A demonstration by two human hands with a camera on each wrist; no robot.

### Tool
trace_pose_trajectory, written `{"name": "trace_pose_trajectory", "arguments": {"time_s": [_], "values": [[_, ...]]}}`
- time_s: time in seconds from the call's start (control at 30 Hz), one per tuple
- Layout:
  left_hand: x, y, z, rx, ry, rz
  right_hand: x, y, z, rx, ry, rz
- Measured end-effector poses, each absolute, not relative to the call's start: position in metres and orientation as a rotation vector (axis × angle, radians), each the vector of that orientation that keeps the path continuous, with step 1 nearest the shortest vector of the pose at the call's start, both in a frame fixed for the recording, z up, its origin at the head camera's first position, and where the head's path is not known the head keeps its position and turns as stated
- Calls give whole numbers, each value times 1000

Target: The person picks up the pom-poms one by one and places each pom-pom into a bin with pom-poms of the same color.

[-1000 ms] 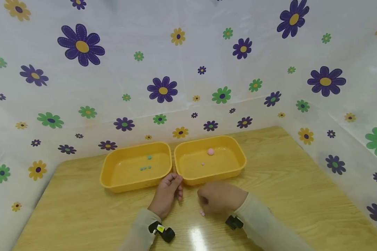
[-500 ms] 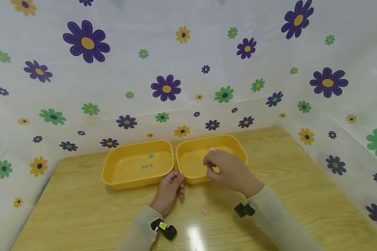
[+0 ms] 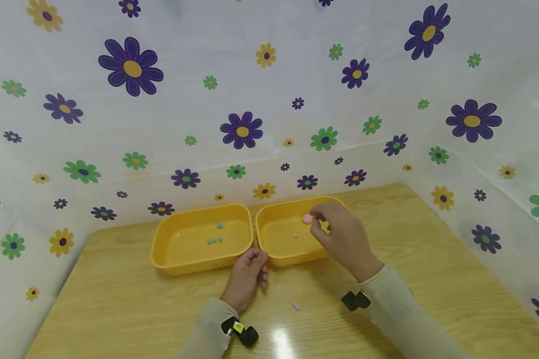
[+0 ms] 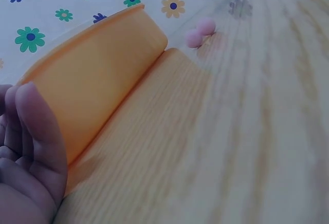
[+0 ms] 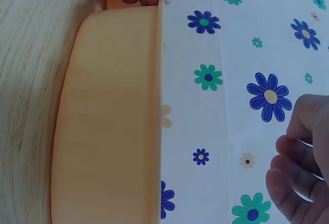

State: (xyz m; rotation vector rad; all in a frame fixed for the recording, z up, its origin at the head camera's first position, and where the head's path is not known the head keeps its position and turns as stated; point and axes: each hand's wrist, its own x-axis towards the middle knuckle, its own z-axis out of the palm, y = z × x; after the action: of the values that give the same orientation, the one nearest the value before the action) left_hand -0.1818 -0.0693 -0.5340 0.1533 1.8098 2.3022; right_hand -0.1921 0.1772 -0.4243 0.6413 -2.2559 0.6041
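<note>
My left hand rests between the two yellow trays, thumb and curled fingers at the near-left corner of the right tray; in the left wrist view its thumb meets the rim. Over that tray's right side my right hand hovers, fingers bent, thumb and index finger apart. Just left of its fingertips lies a larger pink ball; a small pink ball lies nearer. In the right wrist view nothing shows in the bent fingers.
Several teal balls lie in the left yellow tray. On the wooden table, small pink balls sit in front of the right tray. A flower-printed white sheet stands behind and at both sides.
My right hand has moved from beside the pink balls on the table up over the right tray, and its thumb and index finger have parted. The left hand has stayed at the corner.
</note>
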Motion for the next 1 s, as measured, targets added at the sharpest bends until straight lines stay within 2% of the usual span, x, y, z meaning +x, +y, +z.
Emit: {"name": "trace_pose_trajectory", "arguments": {"time_s": [1.0], "values": [[-182,-68,-535,123,1832,2284,-198,179,-438,470,-2397,651]]}}
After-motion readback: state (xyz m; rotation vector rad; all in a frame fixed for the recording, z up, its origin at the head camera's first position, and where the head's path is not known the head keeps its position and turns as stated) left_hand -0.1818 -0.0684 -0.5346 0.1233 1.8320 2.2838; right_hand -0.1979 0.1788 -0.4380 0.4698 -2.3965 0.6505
